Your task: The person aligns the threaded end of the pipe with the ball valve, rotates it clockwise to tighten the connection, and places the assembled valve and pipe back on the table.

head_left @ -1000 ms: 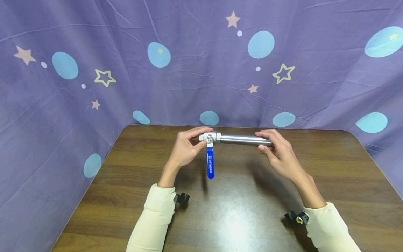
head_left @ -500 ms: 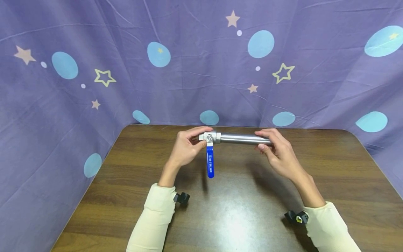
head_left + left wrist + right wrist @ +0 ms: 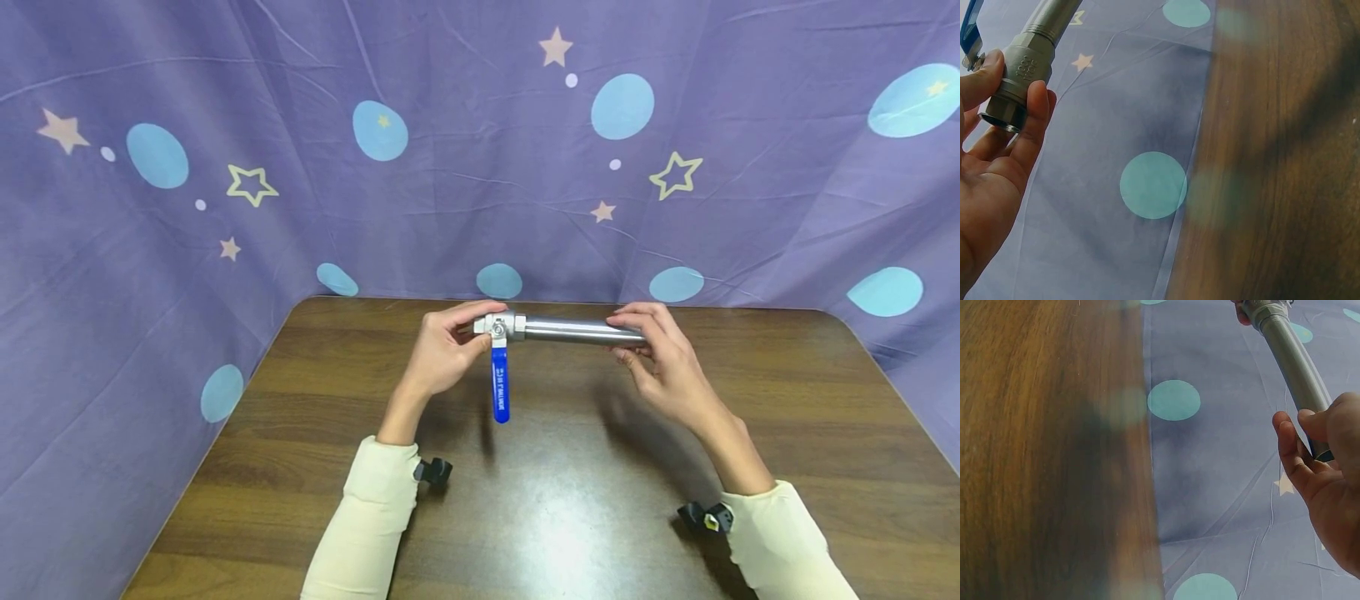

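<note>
A steel ball valve (image 3: 510, 325) with a blue lever handle (image 3: 501, 387) is held above the table by my left hand (image 3: 442, 350), thumb in front and fingers behind. Its lever points toward me. In the left wrist view the open end of the valve body (image 3: 1024, 65) faces the palm. A straight metal pipe (image 3: 570, 330) runs from the valve's right end, lined up with it. Around the pipe's far right end curl the thumb and fingers of my right hand (image 3: 667, 367). The right wrist view shows the pipe (image 3: 1297, 365) between that thumb and fingers; the joint's threads are hidden.
Beneath the hands lies a brown wooden table (image 3: 315, 483), with a bright glare near its front. A purple curtain (image 3: 465, 208) with stars and blue spots hangs behind its back edge. Small black devices sit at both wrists.
My right hand's fingers have shifted slightly on the pipe's end. The lever's tip sits a touch higher in the head view. The left hand keeps its hold.
</note>
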`<state>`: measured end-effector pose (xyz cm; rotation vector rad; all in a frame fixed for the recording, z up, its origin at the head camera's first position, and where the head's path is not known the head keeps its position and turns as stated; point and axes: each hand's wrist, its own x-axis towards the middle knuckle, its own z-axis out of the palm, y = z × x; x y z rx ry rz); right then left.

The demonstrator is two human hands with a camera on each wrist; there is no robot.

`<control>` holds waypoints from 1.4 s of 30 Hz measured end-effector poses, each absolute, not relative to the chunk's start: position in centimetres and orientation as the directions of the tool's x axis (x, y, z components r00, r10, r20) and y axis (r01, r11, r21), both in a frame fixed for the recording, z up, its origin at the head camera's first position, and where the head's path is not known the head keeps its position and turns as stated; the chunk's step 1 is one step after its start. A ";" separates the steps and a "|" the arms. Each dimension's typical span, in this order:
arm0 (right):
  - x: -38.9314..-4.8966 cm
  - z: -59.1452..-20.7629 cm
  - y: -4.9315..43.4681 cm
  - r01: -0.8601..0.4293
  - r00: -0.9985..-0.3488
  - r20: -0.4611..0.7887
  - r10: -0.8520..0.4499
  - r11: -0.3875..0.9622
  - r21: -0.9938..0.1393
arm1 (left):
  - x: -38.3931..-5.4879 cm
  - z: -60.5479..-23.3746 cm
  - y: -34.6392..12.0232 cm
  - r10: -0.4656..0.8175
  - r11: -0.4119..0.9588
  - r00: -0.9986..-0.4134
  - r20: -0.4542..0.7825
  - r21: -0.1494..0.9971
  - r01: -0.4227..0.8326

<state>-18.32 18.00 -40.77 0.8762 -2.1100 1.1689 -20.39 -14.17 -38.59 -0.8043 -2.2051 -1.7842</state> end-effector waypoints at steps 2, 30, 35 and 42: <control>-18.4 -40.8 18.0 -0.773 -0.610 0.746 -0.268 0.407 -0.487 | -20.4 -38.6 -14.1 0.288 0.127 -0.835 0.468 0.846 0.518; -18.4 -41.0 18.6 -0.732 -0.672 0.675 -0.305 0.413 -0.542 | -20.5 -38.7 -14.3 0.297 0.120 -0.829 0.474 0.843 0.524; -18.3 -40.9 18.7 -0.730 -0.672 0.672 -0.310 0.429 -0.533 | -20.5 -38.6 -14.2 0.294 0.119 -0.830 0.475 0.843 0.524; -18.4 -40.8 18.4 -0.761 -0.628 0.715 -0.305 0.433 -0.483 | -20.4 -38.7 -14.3 0.291 0.122 -0.834 0.469 0.847 0.518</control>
